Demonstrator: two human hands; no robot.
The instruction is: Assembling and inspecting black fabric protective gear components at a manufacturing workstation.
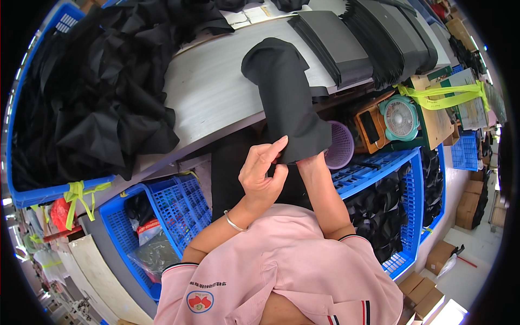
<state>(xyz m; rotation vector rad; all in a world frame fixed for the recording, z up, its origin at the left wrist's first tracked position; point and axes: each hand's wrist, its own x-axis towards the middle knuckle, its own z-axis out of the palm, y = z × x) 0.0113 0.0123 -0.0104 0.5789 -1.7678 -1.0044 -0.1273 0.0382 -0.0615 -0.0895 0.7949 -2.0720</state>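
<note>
A black fabric tube (284,92) stretches from my lap over the table's near edge, its rounded far end resting on the grey tabletop. My right forearm goes up into its near opening, so the hand and its fingers are hidden inside the cloth. At the left side of that opening, my left hand (261,172) has its fingers curled, with fingertips and thumb on the hem. A metal bangle circles the left wrist. A short black strap (319,93) sticks out beside the tube on the right.
Heaped black fabric pieces (103,92) fill a blue crate at left. Stacks of flat black pieces (333,43) lie at the far right of the table (208,81). Below stand a purple basket (340,145), a small fan (400,118) and blue crates (414,200) on either side.
</note>
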